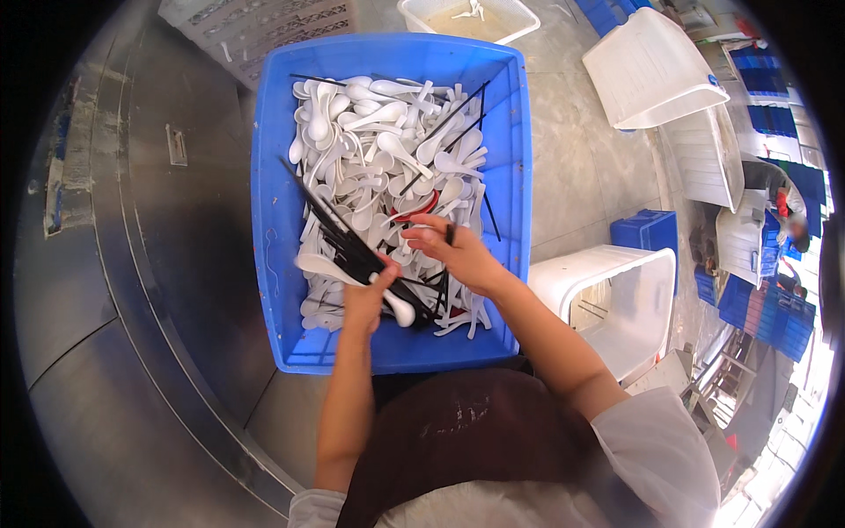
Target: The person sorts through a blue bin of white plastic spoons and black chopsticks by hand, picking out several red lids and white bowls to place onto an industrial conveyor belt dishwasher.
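A large blue plastic tub [391, 51] stands before me, heaped with white soup spoons [379, 115]. My left hand [367, 297] is closed around a slanting bundle of black chopsticks [343, 241], low over the tub's near left part. A white spoon [323, 265] lies against that bundle at the same hand. Over the heap to the right is my right hand [455, 254], its fingers pointing left. A short black chopstick end [450, 233] sticks up between its fingers; the rest is partly hidden by the hand. Beyond the fingertips, a red round object [419, 208] shows among the spoons.
Metal panels [191, 218] run along the left. A white basket [521, 30] with a few spoons sits beyond the tub. On the right are white bins [604, 317], one tipped over [660, 72], and a blue crate [643, 228]. A person [782, 198] bends at far right.
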### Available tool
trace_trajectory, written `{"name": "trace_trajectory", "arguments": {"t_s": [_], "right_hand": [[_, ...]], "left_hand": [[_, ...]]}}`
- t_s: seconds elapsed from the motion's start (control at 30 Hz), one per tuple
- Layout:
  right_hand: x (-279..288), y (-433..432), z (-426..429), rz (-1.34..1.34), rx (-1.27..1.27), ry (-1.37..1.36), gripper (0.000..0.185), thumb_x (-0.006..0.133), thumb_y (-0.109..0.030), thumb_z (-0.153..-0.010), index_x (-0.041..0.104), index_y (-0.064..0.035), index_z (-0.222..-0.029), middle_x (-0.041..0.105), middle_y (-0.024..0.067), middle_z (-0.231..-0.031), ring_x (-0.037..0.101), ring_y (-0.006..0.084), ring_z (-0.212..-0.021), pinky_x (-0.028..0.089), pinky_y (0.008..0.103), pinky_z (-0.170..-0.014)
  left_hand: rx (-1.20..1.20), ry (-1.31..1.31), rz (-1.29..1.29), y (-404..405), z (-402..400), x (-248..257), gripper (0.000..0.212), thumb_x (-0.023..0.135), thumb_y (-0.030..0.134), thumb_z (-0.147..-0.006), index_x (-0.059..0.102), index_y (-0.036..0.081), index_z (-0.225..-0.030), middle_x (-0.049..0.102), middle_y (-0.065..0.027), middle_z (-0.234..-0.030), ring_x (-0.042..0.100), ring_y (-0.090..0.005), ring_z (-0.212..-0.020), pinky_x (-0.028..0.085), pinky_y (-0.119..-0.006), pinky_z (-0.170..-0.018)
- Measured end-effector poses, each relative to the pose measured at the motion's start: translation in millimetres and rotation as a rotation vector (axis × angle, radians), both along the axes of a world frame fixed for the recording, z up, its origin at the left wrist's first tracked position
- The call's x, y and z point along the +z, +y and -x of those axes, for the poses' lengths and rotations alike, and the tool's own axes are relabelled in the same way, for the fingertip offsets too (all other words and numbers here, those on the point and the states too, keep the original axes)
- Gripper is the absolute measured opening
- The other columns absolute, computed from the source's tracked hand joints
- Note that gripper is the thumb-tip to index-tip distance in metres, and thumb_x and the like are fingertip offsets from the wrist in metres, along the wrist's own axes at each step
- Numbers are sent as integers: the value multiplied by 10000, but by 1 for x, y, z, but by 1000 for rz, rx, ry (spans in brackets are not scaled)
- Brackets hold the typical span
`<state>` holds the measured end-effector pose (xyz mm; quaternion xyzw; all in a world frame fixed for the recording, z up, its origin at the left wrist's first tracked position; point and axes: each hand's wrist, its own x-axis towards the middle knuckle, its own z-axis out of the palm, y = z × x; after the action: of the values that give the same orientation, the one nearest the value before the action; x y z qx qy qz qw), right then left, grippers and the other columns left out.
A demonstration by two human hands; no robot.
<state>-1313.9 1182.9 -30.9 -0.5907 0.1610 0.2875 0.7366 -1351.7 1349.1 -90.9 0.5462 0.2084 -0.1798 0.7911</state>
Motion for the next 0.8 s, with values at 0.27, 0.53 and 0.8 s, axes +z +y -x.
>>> {"name": "trace_trajectory", "arguments": {"t_s": [0.27, 0.53, 0.8], "right_hand": [[-61, 35, -20, 157, 70, -244, 351, 388, -326, -904, 549, -46, -1042, 518, -5, -725, 451, 72, -696, 401, 209, -639], [7, -11, -60, -17, 27, -562, 699, 639, -202, -734, 225, -83, -1284, 495, 109, -1095, 529, 191, -930, 418, 303, -777], [-43, -5, -22, 485, 78, -644, 521, 554, -259, -789, 368, -26, -1216, 533, 213, -1014, 541, 328, -924, 396, 363, -833]], "left_hand": [[-279, 104, 133, -17, -6, -11, 405, 665, 54, -703, 495, 20, -1069, 547, -44, -999, 518, -142, -911, 410, -259, -779], [-605, 21, 180, -44, -29, -14, 257, 651, 39, -699, 509, 20, -912, 544, -36, -813, 547, -144, -716, 434, -261, -668], [-544, 71, -9, -35, 5, -45, 259, 655, -2, -669, 553, 42, -903, 557, -21, -850, 527, -133, -783, 413, -263, -734]]}}
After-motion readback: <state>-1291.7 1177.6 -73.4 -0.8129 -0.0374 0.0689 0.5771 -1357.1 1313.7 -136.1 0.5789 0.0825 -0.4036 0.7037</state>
